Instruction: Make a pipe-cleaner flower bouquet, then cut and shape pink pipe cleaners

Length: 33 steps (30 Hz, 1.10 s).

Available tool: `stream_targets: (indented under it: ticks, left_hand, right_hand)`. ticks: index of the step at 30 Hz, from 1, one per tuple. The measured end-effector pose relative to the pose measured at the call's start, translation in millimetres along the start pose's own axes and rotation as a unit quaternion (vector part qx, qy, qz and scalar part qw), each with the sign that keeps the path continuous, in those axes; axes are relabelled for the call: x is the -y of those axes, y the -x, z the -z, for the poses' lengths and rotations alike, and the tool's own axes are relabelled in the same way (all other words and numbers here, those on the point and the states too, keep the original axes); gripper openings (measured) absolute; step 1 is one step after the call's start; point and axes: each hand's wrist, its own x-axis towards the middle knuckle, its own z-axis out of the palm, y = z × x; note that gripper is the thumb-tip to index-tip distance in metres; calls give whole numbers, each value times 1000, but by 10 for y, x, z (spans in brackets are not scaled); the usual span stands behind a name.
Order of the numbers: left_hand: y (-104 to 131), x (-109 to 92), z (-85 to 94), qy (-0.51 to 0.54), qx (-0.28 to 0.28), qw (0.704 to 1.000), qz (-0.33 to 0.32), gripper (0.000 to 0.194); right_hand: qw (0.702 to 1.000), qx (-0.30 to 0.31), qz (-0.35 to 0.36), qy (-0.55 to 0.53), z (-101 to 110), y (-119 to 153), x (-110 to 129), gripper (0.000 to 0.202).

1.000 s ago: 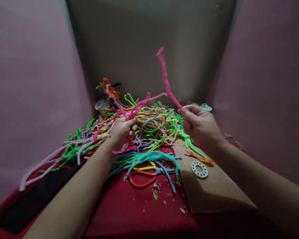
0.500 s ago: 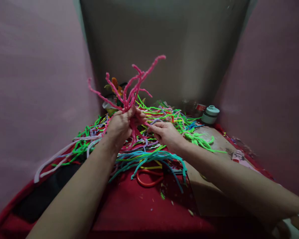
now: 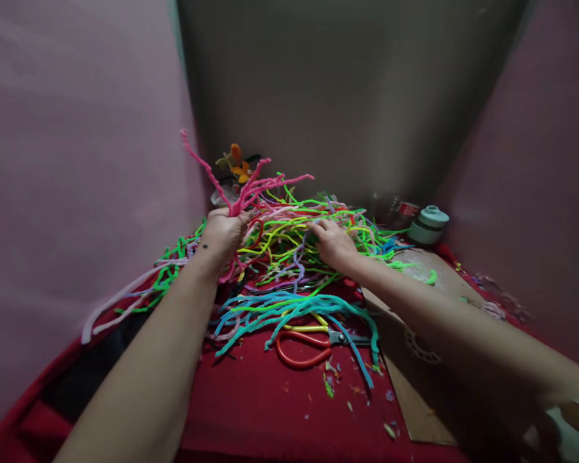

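Observation:
Closed round a bunch of pink fuzzy stems (image 3: 251, 191), my left hand (image 3: 226, 233) is raised at the left of the pile. The stems fan out above the fist, and some ends hang below it. My right hand (image 3: 334, 244) is over the heap of green, yellow and purple stems (image 3: 282, 241), its fingertips bent together by a purple stem; whether they grip it I cannot make out. In front of both hands lie blue stems (image 3: 289, 303), partly covering scissors (image 3: 303, 350) with red handle loops.
A pale green lidded jar (image 3: 429, 225) stands at the back right beside a clear container with a red label. Orange flowers (image 3: 241, 170) are at the back left. A cardboard sheet (image 3: 417, 399) and scraps lie on the red cloth (image 3: 251, 399).
My right hand has moved away from the pink bunch to the right, over the pile. The pink bunch in my left hand has tilted and lowered. The view has shifted, showing more of the scissors.

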Motion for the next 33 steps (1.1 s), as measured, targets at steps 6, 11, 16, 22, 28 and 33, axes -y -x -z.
stream_targets:
  ticks: [6,11,16,22,28,33]
  left_hand:
    - [-129,178,14,-7,18,999,30,30]
    - [-198,245,45,-3,20,999,48,28]
    - [-242,266,82,9,0,999,43,30]
    - [-261,278,87,12,-10,999,48,24]
    - [-282,306,88,15,-19,999,43,27]
    - [-272,309,74,19,-37,999,31,29]
  right_hand:
    - [990,18,51,131,-55,-166,-111,50]
    - [995,21,23,93,-78,-344,-240,45]
    - [985,-34,-113,-122,-61,-611,-479,36]
    - [959,-70,-133,-238,2,-803,-682,34]
    - [954,-67,-152,-249,-29,-762,-667,34]
    - [976,-21,-139,-164,-2,-645,-589,35]
